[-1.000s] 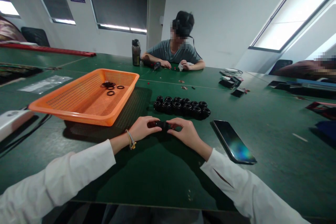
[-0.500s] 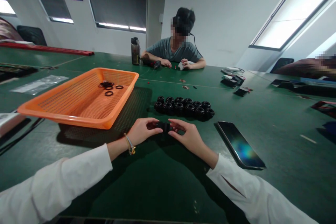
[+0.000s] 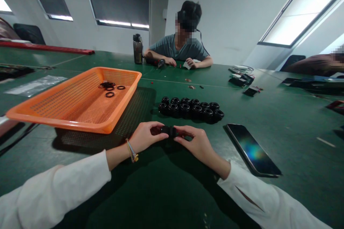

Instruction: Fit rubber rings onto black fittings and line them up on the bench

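Note:
Between my two hands is a small black cylindrical part (image 3: 168,131), held low over the green table. My left hand (image 3: 146,136) pinches its left end with thumb and fingers. At the right end, the thumb and fingertips of my right hand (image 3: 195,142) are closed on the same part. The fingertips partly cover it, so its finer shape cannot be made out. Just beyond my hands, several round black parts with holes in their tops (image 3: 185,109) stand upright in two rows. Black rings (image 3: 109,94) lie in the orange basket to the left.
The orange perforated basket (image 3: 77,126) stands left of my hands. A phone (image 3: 252,149) lies to the right. Across the table (image 3: 150,193) a person (image 3: 176,44) sits beside a dark bottle (image 3: 138,49). Electronic pieces (image 3: 241,78) lie at the far right.
The view has shifted slightly. My right hand's fingertips sit a little lower on the black part. Both hands still hold it.

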Tool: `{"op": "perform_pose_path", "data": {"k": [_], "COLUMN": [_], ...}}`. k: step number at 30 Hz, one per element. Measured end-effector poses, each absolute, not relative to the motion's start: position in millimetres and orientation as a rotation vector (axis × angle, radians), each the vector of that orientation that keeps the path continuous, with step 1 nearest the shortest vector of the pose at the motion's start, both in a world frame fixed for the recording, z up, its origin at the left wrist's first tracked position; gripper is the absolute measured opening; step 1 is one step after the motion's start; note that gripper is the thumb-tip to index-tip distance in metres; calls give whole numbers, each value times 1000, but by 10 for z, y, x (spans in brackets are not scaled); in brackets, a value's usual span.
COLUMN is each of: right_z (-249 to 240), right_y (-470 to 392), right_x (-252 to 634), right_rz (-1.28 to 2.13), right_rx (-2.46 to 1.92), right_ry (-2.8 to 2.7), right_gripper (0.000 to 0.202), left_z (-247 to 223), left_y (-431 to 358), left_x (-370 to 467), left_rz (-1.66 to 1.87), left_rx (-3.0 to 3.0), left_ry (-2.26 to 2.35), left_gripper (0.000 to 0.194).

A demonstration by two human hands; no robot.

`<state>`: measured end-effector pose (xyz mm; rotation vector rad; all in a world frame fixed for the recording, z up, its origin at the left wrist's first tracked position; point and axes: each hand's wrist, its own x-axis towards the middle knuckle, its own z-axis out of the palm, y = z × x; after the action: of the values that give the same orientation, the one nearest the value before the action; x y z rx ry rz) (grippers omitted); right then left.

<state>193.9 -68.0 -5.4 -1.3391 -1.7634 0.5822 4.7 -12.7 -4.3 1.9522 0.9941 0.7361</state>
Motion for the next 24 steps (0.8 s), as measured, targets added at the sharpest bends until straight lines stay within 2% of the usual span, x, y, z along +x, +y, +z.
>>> {"op": "perform_pose_path", "data": {"k": [11,16,24], "right_z": [-18,-21,2], "right_y": [-706,-712,-724], "right_x": [1947,1936,1927], "right_rz": [563,567,563], "right_rx": [-1312,-1330,-1346], "right_ry": [-1796,-1735,-1747], "right_gripper": [28,34,28], "left_z": [-26,-2,-8], "left_y": [-146,-154,-149], "left_x": [46,51,44], "left_rz": [734,715,706], "left_rx": [1984,1965,1977], "left_ry": [1003,1007,1002], "left_gripper": [31,31,29]}}
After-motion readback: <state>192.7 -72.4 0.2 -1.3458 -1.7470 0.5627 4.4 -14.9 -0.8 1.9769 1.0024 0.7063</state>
